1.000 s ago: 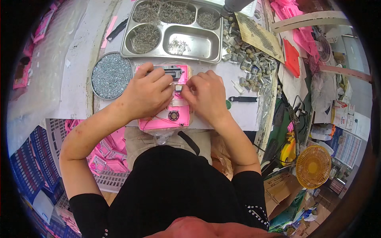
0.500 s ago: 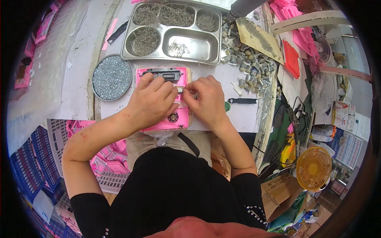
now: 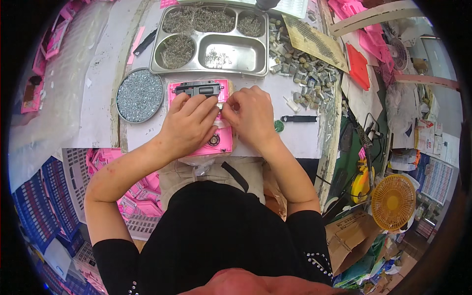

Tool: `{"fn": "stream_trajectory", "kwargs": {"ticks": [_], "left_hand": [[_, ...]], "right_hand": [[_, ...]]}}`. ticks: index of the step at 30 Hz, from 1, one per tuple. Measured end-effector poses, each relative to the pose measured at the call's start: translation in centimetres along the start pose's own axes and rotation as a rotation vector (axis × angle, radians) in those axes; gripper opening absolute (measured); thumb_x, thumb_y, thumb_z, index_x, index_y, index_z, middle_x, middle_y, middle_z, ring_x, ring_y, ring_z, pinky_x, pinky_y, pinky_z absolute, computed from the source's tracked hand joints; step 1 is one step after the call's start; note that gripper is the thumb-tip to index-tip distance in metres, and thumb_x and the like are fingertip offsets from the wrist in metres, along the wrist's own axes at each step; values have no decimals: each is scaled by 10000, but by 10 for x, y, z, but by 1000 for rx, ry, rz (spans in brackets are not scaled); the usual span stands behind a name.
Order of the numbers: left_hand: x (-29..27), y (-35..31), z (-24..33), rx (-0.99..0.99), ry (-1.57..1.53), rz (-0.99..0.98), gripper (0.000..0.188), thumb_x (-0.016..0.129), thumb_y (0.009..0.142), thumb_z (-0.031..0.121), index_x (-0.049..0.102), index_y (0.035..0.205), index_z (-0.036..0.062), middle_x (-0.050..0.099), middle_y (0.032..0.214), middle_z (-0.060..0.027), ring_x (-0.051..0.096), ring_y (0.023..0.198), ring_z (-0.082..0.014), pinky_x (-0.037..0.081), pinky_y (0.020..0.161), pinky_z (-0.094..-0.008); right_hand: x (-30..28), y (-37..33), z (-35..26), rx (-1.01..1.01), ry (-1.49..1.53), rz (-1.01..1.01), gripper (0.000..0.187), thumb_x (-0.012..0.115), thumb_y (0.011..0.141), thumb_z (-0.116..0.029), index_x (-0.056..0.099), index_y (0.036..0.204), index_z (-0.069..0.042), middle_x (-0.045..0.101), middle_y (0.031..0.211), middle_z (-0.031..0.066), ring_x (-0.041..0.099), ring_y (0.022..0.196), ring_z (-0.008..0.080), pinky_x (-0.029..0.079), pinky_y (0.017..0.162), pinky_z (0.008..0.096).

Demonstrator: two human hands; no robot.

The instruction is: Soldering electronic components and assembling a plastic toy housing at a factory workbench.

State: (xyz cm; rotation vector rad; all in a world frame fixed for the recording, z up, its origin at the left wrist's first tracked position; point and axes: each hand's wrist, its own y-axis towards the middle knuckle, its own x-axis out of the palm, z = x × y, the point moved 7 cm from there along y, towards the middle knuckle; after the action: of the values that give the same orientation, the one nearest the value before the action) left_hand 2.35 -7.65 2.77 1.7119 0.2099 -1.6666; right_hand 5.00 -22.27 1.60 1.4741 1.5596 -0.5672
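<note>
A pink plastic housing (image 3: 226,143) lies in front of me on a plastic-wrapped pad. A black mechanism (image 3: 206,89) sits across its far end, and a dark round part (image 3: 214,140) is set in its near end. My left hand (image 3: 186,127) rests over the housing's left side, fingers curled down onto it. Between my two hands shows a small silvery block (image 3: 220,105), like a little motor; the left fingertips meet it. From the right, my right hand (image 3: 253,118) has thumb and index finger pinched beside that block; what they hold is too small to make out.
Beyond lies a steel compartment tray (image 3: 235,71) of small springs. A round dish of screws (image 3: 139,96) stands left. Small metal motors (image 3: 314,81) are heaped at right, near a black strip (image 3: 300,118) and a green round piece (image 3: 279,126). A crate of pink parts (image 3: 142,223) sits lower left.
The view has shifted slightly. My right hand has tilted a little, its fingers still at the silvery block. The left hand stays on the housing, with more of the black mechanism showing above it.
</note>
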Motion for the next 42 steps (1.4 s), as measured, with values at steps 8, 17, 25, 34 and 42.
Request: {"fn": "stream_trajectory", "kwargs": {"ticks": [8, 17, 25, 34, 42], "left_hand": [[7, -2, 0, -23, -44, -78, 486, 758, 822, 255, 664, 1251, 48, 641, 1317, -70, 573, 1220, -241, 334, 1080, -486], [11, 0, -5, -45, -126, -43, 518, 770, 809, 272, 671, 1278, 77, 661, 1249, -55, 586, 1172, -219, 343, 1066, -492], [9, 4, -6, -52, -138, -49, 509, 762, 820, 281, 677, 1282, 85, 661, 1221, -36, 591, 1154, -202, 337, 1070, -502], [9, 6, -7, -26, -94, -52, 452, 747, 842, 280, 699, 1245, 82, 657, 1218, -27, 595, 1126, -177, 322, 1085, -517], [13, 5, -4, -12, -69, -80, 487, 749, 831, 286, 686, 1258, 61, 646, 1221, -34, 592, 1124, -193, 337, 1099, -541]], "right_hand": [[14, -3, 22, 220, 320, -60, 155, 811, 757, -141, 727, 796, -16, 677, 770, 106, 613, 705, 253, 502, 672, 380], [4, -19, 27, 197, 443, -41, 117, 768, 832, -129, 784, 914, -47, 695, 804, 96, 606, 791, 297, 490, 743, 423], [0, -21, 20, 120, 404, 19, 105, 741, 845, -116, 787, 920, -58, 677, 783, 88, 595, 805, 308, 480, 750, 431], [0, -24, 17, 113, 396, -5, 152, 734, 834, -102, 776, 975, -62, 670, 815, 81, 595, 836, 314, 472, 782, 437], [-10, -27, -35, -146, -115, 93, 241, 751, 832, -99, 758, 1068, -53, 659, 847, 61, 580, 841, 296, 456, 803, 433]]}}
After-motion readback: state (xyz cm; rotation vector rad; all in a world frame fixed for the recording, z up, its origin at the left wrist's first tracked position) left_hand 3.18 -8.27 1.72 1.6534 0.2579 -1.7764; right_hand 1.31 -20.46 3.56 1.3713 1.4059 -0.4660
